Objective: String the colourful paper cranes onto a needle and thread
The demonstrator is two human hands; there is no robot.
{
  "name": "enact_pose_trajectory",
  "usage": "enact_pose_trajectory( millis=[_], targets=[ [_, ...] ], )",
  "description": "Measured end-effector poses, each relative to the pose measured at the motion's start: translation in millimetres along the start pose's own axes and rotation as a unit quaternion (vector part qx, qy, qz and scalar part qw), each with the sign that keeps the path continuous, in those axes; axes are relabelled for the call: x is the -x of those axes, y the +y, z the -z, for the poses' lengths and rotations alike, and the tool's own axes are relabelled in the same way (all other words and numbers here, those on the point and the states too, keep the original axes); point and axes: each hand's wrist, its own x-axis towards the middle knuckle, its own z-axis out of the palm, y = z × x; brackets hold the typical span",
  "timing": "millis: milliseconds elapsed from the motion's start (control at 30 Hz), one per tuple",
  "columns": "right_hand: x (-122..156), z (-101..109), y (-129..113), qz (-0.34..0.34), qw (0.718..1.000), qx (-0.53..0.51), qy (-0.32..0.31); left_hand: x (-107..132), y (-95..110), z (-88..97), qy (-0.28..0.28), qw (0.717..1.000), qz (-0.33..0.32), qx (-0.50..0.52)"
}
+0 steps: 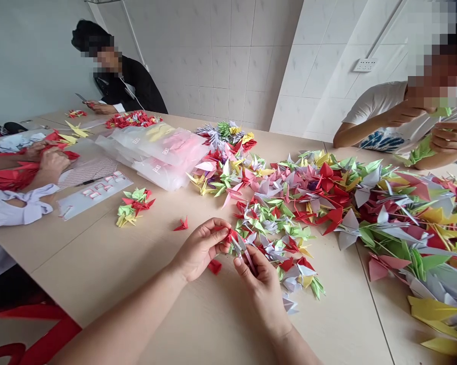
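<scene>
My left hand (201, 249) pinches a small red folded paper piece (230, 234), partly covered by the fingers. In my right hand (264, 291) is a pair of small scissors (240, 247), its blades pointing up and left, right at the red paper; I cannot tell whether they are cutting into it. Beneath the hands on the table lies a red paper scrap (215, 266). A small red paper crane (182, 223) sits just beyond my left hand. Rows of green, white and red paper cranes (268, 223) spread behind and right of the scissors.
A big heap of multicoloured paper cranes (380, 213) covers the table's right side. Plastic bags (163, 152) lie at the back, near a small crane cluster (135, 205). People sit at the left, far left and right; the left one's hands (53, 161) hold red paper.
</scene>
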Motion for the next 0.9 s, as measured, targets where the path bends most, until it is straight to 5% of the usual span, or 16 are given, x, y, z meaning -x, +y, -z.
enact_pose_trajectory(
  millis=[400, 633, 900],
  targets=[
    [0.6, -7.1, -6.1, -0.009, 0.999, -0.006, 0.046, -1.2, -0.1, -1.1, 0.014, 1.0, -0.017, -0.019],
    [-1.1, -3.1, -3.5, -0.042, 0.999, -0.004, 0.016, -0.9, -0.3, -2.7, 0.029, 0.999, -0.025, -0.035],
    [-2.8, -0.6, -6.3, -0.072, 0.997, -0.019, -0.002, -0.2, -5.6, -1.4, 0.037, 0.982, -0.108, -0.153]
  ],
)
